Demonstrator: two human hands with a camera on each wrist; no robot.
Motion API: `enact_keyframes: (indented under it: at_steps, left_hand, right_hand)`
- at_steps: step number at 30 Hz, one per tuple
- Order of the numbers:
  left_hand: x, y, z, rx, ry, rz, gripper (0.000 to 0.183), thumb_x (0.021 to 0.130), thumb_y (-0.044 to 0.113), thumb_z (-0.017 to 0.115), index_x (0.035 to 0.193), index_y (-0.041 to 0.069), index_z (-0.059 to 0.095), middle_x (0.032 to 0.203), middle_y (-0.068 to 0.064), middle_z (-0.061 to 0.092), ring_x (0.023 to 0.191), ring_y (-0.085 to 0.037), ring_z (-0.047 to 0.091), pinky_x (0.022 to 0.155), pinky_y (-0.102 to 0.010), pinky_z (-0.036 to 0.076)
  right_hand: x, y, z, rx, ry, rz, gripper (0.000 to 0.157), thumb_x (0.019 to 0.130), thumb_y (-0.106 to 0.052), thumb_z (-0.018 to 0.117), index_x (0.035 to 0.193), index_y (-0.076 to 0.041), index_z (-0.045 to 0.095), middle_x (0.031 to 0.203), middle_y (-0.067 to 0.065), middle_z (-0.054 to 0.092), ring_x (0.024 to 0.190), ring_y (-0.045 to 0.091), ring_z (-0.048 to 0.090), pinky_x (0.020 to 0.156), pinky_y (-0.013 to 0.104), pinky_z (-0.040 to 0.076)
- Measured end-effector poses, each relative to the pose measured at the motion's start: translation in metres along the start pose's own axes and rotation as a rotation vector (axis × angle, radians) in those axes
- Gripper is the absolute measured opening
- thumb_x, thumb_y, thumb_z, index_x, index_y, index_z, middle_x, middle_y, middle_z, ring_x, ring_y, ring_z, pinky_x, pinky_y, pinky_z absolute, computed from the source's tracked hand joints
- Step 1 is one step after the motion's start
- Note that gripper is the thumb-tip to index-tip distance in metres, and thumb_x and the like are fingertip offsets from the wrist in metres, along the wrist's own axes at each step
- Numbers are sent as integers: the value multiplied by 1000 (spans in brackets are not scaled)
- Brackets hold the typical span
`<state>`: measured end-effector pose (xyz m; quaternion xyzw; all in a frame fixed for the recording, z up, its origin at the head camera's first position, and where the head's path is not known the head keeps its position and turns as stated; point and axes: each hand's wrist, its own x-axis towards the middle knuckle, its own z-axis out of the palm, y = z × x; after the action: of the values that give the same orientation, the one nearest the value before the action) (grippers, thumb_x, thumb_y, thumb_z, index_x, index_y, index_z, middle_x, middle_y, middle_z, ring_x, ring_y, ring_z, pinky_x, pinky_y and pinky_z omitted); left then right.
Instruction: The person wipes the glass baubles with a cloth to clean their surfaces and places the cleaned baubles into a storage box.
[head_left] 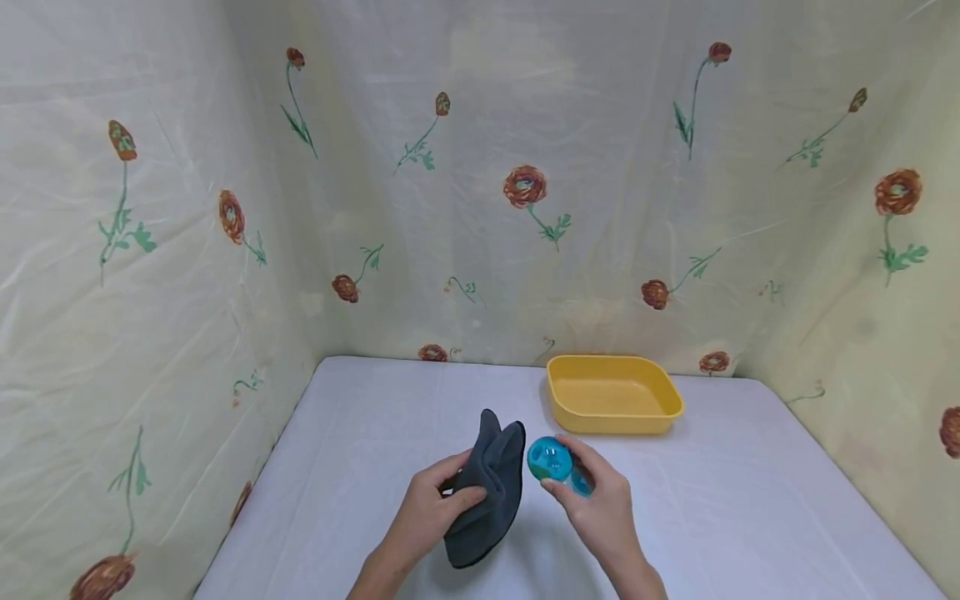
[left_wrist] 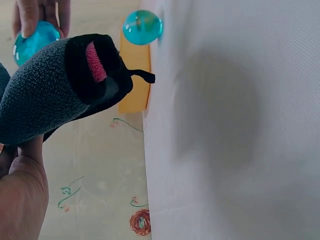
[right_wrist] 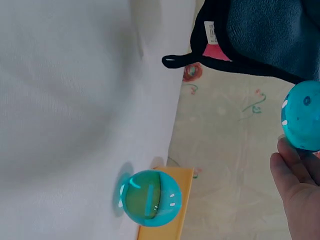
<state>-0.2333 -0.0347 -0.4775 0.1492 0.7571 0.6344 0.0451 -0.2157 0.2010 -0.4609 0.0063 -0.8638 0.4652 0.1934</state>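
My left hand (head_left: 422, 518) grips a folded dark grey cloth (head_left: 487, 521) with black edging, thumb lying across the fold. In the right wrist view the cloth shows a black hanging loop (right_wrist: 179, 61), a white label (right_wrist: 210, 33) and a bit of pink underside. My right hand (head_left: 606, 512) pinches a shiny clear-blue ball (head_left: 549, 458) between thumb and fingers, just right of the cloth. Below that hand a second clear-blue ball (right_wrist: 151, 198) rests on the table, partly covered by the fingers in the head view.
A yellow rectangular tub (head_left: 618, 423) stands toward the back right of the white-covered table (head_left: 360, 433). Pale curtains (head_left: 480, 250) printed with red flowers hang at the back and both sides.
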Motion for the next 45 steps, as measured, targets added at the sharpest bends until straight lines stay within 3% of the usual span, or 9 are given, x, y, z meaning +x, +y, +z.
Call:
enact_keyframes:
  at_steps: [8,16,22,35,45]
  left_hand:
    - [1,-3,-2,17,1,13,56,87,38,76,138,24,59,143,-4,59,126,-23,59,99,-42,53]
    - [0,-6,-4,27,-7,15,59,87,38,75,140,19,57,144,-6,57,129,-26,57,100,-41,53]
    - [1,-6,-5,25,-3,18,57,87,40,75,139,23,58,143,-4,58,128,-24,58,99,-41,54]
    - [4,-7,-8,53,-5,7,62,88,39,75,141,15,56,144,-8,57,126,-26,59,98,-43,54]
    - [4,-11,-9,40,-4,4,59,88,36,75,140,17,57,144,-6,58,126,-26,59,99,-44,53]
  right_hand:
    - [11,7,-1,5,12,-16,60,77,-5,84,132,-17,62,131,6,66,109,22,66,97,44,55]
    - [21,15,-6,-16,19,26,60,80,-7,82,135,-15,60,132,9,65,113,27,65,100,46,52]
    - [32,19,-10,-8,9,2,58,82,-6,80,135,-13,59,131,9,65,116,29,65,103,46,49]
    - [53,36,-16,-71,-15,8,57,86,-9,77,139,-13,55,136,13,61,124,35,59,106,55,46]
    - [66,44,-14,-71,-48,72,58,89,-14,74,143,-15,52,141,13,57,127,35,55,108,55,44]
